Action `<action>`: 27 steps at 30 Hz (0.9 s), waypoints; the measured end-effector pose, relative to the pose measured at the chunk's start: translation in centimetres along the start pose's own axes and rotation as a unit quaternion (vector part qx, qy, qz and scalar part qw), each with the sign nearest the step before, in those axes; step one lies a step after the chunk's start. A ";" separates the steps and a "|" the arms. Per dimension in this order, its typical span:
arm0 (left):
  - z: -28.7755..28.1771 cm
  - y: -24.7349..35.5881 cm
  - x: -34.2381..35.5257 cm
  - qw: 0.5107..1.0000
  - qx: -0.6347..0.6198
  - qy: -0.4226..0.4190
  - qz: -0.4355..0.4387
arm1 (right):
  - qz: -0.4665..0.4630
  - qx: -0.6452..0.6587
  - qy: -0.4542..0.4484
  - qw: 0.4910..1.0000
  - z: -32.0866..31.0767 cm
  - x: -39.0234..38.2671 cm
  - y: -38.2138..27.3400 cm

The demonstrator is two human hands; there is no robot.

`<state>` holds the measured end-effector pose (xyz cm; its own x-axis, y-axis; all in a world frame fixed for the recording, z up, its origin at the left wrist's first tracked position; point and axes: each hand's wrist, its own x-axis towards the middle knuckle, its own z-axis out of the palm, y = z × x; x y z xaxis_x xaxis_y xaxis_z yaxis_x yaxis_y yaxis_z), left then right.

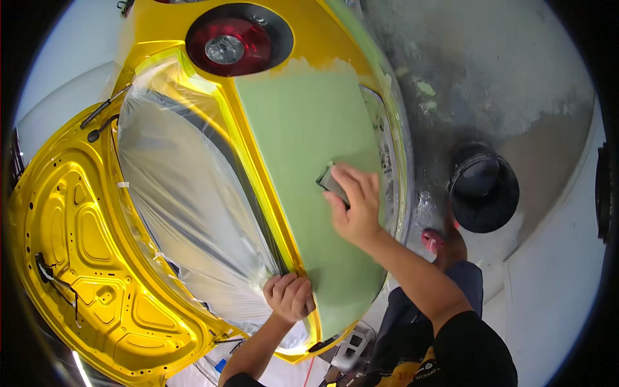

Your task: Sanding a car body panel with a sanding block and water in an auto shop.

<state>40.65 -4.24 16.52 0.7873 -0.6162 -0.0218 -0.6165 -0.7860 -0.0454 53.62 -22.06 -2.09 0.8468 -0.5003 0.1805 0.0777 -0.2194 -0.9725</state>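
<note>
At the left, the clear plastic sheet [187,174] hangs loose over the car's opening; a fold could snag or tear if the person's left hand [290,297] dragged across it. That hand's fingers are curled down over the yellow rim [263,169], seemingly gripping it; should the hold slip, the person's lean could tip onto the panel. Farther right, the right hand grips a dark block [333,187] between thumb and fingers, against the pale green panel [309,122], about midway down it and nearer its right side. Uneven pressure, or an edge digging in, could gouge the green surface; a stroke carried too far left could scuff the yellow rim, and one too far right the wrapped edge [401,135]. The black bucket [487,209] stands on the floor near the person's foot, where a backward step might knock it.

The block's long axis appears to slant from upper left to lower right, its bare end pointing up and left, away from the person; the fingers hide part of its outline.
</note>
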 end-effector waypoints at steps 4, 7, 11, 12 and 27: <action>1.2 1.4 1.6 0.999 -0.038 0.018 0.007 | 0.038 0.041 -0.002 0.998 1.2 13.7 7.6; 1.3 0.9 1.2 0.999 -0.024 0.036 0.010 | 0.087 0.062 -0.019 0.994 2.9 13.6 7.2; 0.6 0.5 0.1 0.999 -0.029 0.032 -0.006 | -0.021 0.038 -0.047 0.998 0.2 0.3 0.5; 0.4 0.5 0.2 0.999 -0.032 0.027 -0.004 | -0.047 0.051 -0.076 0.995 -0.9 -0.8 -0.2; 1.4 1.0 1.5 0.994 -0.068 0.083 -0.008 | 0.171 -0.034 0.004 0.985 2.1 13.4 8.1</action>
<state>41.24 -5.85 15.07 0.7917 -0.5938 0.1439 -0.6080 -0.7887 0.0909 66.74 -28.75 -7.81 0.8128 -0.5619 -0.1536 -0.2464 -0.0927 -0.9647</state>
